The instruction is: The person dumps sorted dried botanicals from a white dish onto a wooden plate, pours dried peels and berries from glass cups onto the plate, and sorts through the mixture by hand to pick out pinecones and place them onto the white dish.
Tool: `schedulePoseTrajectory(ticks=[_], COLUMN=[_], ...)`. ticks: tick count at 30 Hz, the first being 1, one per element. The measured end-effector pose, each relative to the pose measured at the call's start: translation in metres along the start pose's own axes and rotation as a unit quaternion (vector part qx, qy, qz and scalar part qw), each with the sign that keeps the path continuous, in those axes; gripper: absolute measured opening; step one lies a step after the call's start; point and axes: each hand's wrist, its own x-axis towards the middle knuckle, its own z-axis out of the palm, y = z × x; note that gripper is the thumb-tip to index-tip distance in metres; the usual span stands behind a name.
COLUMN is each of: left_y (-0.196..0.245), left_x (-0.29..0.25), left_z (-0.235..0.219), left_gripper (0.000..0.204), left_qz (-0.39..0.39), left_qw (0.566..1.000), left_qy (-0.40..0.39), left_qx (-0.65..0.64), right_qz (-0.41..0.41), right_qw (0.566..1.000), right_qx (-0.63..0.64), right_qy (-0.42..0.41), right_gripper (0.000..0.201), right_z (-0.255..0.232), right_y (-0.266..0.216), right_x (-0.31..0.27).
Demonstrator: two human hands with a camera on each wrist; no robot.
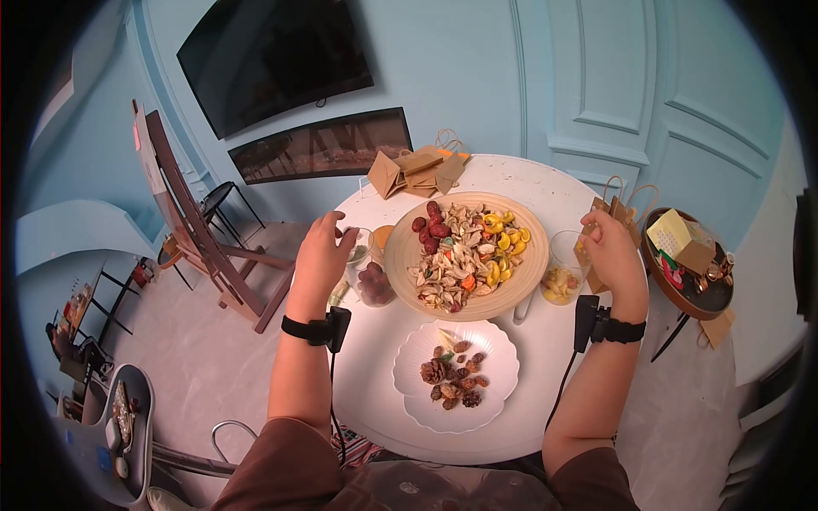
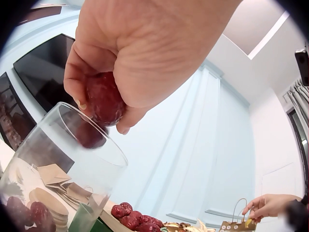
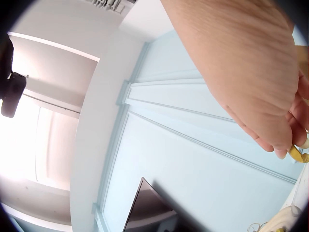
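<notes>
Over the mouth of a clear glass [image 2: 63,159], my left hand [image 1: 322,255] pinches a dark red jujube [image 2: 105,99] between thumb and fingers. A second jujube [image 2: 91,135] shows just below it, behind the glass rim. More jujubes [image 1: 373,285] lie inside that glass. My right hand [image 1: 615,255] is raised over another clear glass [image 1: 566,250], which has yellow pieces [image 1: 561,284] at its bottom. Between its fingertips is a curved yellow dried piece [image 3: 299,154]. A round wooden tray [image 1: 405,294] between the hands bears jujubes, pale dried slices and yellow pieces.
A scalloped white plate [image 1: 413,409] with small pinecones sits near the table's front edge. Brown paper bags [image 1: 417,170] lie at the back, and others [image 1: 626,213] stand right. A round dark side table [image 1: 707,298] stands beyond, and a wooden easel [image 1: 183,204] at left.
</notes>
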Motion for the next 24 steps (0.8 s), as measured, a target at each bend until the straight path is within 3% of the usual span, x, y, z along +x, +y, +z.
schedulePoseTrajectory(ticks=[15, 19, 21, 24], left_y=[0.001, 0.026, 0.043, 0.058], left_x=[0.008, 0.009, 0.009, 0.011], left_z=[0.009, 0.008, 0.01, 0.025], left_gripper=[0.031, 0.027, 0.024, 0.019], left_qz=[0.01, 0.031, 0.059, 0.066], left_qw=[0.999, 0.998, 0.993, 0.99], left_qy=[0.034, 0.054, 0.05, 0.009], left_qx=[0.017, -0.002, -0.084, -0.124], right_qz=[-0.008, -0.028, -0.039, -0.091], right_qw=[1.0, 1.0, 0.999, 0.995], right_qx=[-0.021, -0.002, 0.029, 0.001], right_qy=[0.003, 0.003, -0.017, -0.029], right_gripper=[0.022, 0.022, 0.021, 0.02], right_z=[0.0, 0.01, 0.017, 0.044], right_y=[-0.003, -0.013, -0.028, -0.032], right_x=[0.0, 0.001, -0.001, 0.0])
